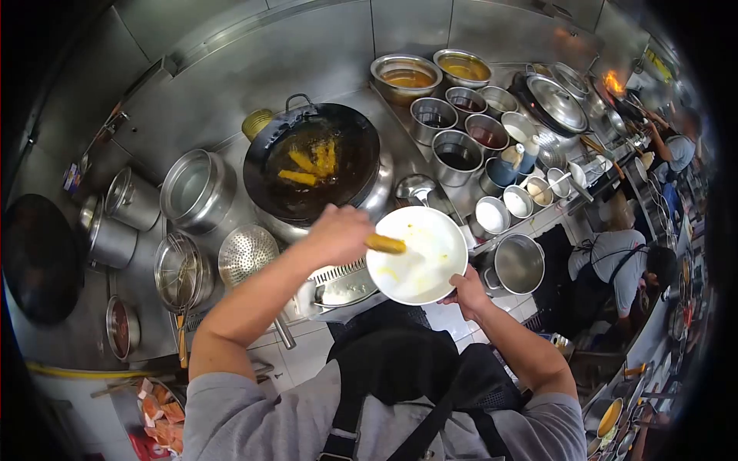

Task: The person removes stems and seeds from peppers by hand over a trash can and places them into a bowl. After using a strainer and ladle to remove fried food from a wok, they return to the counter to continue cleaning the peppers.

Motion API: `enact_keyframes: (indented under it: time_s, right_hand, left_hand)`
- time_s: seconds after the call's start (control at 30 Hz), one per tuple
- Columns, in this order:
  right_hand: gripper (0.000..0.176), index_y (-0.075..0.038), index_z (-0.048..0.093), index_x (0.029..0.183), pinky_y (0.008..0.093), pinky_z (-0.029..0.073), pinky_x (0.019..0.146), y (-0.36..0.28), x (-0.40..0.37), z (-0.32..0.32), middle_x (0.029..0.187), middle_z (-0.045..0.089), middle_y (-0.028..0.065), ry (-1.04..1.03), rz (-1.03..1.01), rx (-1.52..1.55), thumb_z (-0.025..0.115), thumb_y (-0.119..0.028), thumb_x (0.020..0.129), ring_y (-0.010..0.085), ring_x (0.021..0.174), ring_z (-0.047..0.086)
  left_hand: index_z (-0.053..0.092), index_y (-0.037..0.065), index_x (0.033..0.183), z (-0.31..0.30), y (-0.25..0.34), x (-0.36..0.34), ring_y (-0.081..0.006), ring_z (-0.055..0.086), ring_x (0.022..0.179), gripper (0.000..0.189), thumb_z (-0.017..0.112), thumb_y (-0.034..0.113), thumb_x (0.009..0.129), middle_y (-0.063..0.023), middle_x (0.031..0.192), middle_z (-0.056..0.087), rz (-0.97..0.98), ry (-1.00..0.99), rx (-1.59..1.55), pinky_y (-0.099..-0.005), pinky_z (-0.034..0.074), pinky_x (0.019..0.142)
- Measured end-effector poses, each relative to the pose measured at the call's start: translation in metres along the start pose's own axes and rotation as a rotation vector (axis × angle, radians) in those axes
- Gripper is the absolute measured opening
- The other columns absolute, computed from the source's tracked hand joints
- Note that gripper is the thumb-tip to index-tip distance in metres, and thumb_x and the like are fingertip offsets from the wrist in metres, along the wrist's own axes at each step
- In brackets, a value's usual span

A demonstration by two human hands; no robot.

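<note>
My left hand [340, 233] is closed around one end of a long battered piece of food [386, 244], which reaches over the rim of a white bowl [419, 265]. My right hand [467, 294] grips the bowl's lower right rim, tilting it. Inside the bowl are small yellow smears. Just beyond my left hand stands a black wok [269, 180] with dark oil, where several yellow battered pieces [314, 165] bubble. Behind the bowl lies a ladle [415, 187].
Left of the wok are a perforated skimmer [248, 253], a water pot [196, 184] and wire strainers [181, 269]. To the right stand several sauce containers [456, 157] and an empty pot [519, 263]. One co-worker bends down [611, 265]; another works near a flame [613, 81].
</note>
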State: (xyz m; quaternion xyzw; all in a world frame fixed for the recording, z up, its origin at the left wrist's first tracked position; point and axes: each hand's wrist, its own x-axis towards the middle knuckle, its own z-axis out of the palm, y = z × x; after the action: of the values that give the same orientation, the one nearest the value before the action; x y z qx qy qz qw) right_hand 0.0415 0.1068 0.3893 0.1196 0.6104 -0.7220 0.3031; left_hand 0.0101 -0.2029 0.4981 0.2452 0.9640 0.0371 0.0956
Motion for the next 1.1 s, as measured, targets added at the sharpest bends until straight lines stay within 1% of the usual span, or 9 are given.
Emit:
enact_keyframes:
  time_s: [0.13, 0.3, 0.47, 0.57, 0.6, 0.73, 0.9, 1.03, 1.1]
  right_hand:
    - [0.044, -0.003, 0.042, 0.132, 0.0286, 0.054, 0.046, 0.004, 0.005, 0.004, 0.091, 0.068, 0.0171, 0.032, 0.004, 0.015, 0.041, 0.0, 0.088, 0.0231, 0.058, 0.067]
    - [0.046, -0.002, 0.039, 0.134, 0.029, 0.054, 0.046, 0.002, 0.001, 0.014, 0.092, 0.068, 0.0184, 0.132, 0.001, 0.044, 0.041, 0.001, 0.087, 0.0232, 0.057, 0.067]
    - [0.049, -0.002, 0.038, 0.135, 0.0291, 0.054, 0.046, 0.006, 0.0, 0.016, 0.095, 0.067, 0.0193, 0.182, -0.014, 0.064, 0.039, 0.001, 0.087, 0.0234, 0.058, 0.067]
    - [0.05, -0.001, 0.037, 0.136, 0.0287, 0.054, 0.046, 0.008, 0.0, 0.018, 0.096, 0.067, 0.0198, 0.188, -0.009, 0.077, 0.038, 0.001, 0.086, 0.0238, 0.059, 0.067]
    - [0.051, -0.001, 0.037, 0.136, 0.029, 0.054, 0.047, 0.007, -0.001, 0.021, 0.097, 0.067, 0.02, 0.207, -0.018, 0.093, 0.038, 0.001, 0.085, 0.024, 0.059, 0.067]
    - [0.051, 0.001, 0.036, 0.136, 0.0301, 0.055, 0.048, 0.011, -0.001, 0.019, 0.097, 0.066, 0.021, 0.241, -0.042, 0.137, 0.039, 0.0, 0.085, 0.0256, 0.059, 0.067]
    - [0.049, 0.003, 0.038, 0.134, 0.031, 0.055, 0.049, 0.018, -0.014, 0.003, 0.098, 0.066, 0.0216, 0.297, -0.054, 0.196, 0.039, -0.001, 0.085, 0.0269, 0.06, 0.067]
    - [0.047, 0.004, 0.04, 0.133, 0.0324, 0.056, 0.05, 0.025, -0.04, -0.018, 0.103, 0.065, 0.0208, 0.352, -0.075, 0.204, 0.039, -0.003, 0.086, 0.028, 0.065, 0.068]
    - [0.047, 0.003, 0.041, 0.132, 0.0343, 0.056, 0.051, 0.033, -0.058, -0.042, 0.105, 0.065, 0.0198, 0.379, -0.106, 0.236, 0.039, -0.003, 0.086, 0.0289, 0.069, 0.068]
  left_hand:
    - [0.07, 0.015, 0.115, -0.013, -0.079, -0.018, -0.0256, 0.056, 0.113, 0.036, 0.069, 0.022, 0.08, -0.0059, 0.113, 0.06, -0.209, 0.054, 0.07, -0.0431, 0.041, 0.091]
    - [0.07, 0.015, 0.111, 0.032, -0.189, -0.012, -0.0263, 0.057, 0.114, 0.031, 0.068, 0.02, 0.081, -0.0046, 0.11, 0.063, -0.392, -0.044, 0.187, -0.0505, 0.041, 0.09]
    - [0.07, 0.014, 0.105, 0.066, -0.242, -0.005, -0.0266, 0.057, 0.116, 0.026, 0.066, 0.013, 0.08, -0.0051, 0.112, 0.066, -0.434, -0.078, 0.223, -0.0539, 0.041, 0.09]
    - [0.063, 0.015, 0.108, 0.07, -0.258, 0.001, -0.0269, 0.055, 0.112, 0.037, 0.076, 0.016, 0.073, -0.0044, 0.115, 0.062, -0.471, 0.003, 0.189, -0.0531, 0.04, 0.093]
    - [0.063, 0.015, 0.108, 0.065, -0.256, 0.003, -0.0269, 0.055, 0.112, 0.037, 0.076, 0.016, 0.073, -0.0044, 0.115, 0.062, -0.463, 0.002, 0.188, -0.0531, 0.04, 0.093]
    - [0.06, 0.018, 0.114, 0.021, -0.246, 0.008, -0.0281, 0.052, 0.115, 0.043, 0.078, 0.024, 0.076, -0.0035, 0.121, 0.057, -0.432, 0.385, 0.195, -0.0506, 0.041, 0.094]
    - [0.061, 0.013, 0.117, -0.098, -0.171, -0.02, -0.0321, 0.054, 0.114, 0.043, 0.077, 0.013, 0.077, -0.0075, 0.121, 0.059, -0.235, 0.864, 0.044, -0.0433, 0.044, 0.094]
    - [0.061, 0.01, 0.121, -0.124, -0.093, -0.047, -0.0291, 0.056, 0.117, 0.046, 0.074, 0.007, 0.077, -0.0095, 0.126, 0.06, -0.146, 0.947, -0.075, -0.0389, 0.044, 0.097]
    - [0.061, 0.008, 0.121, -0.111, -0.055, -0.047, -0.0241, 0.057, 0.115, 0.047, 0.076, 0.007, 0.076, -0.0072, 0.126, 0.06, 0.008, 0.867, -0.573, -0.0355, 0.045, 0.097]
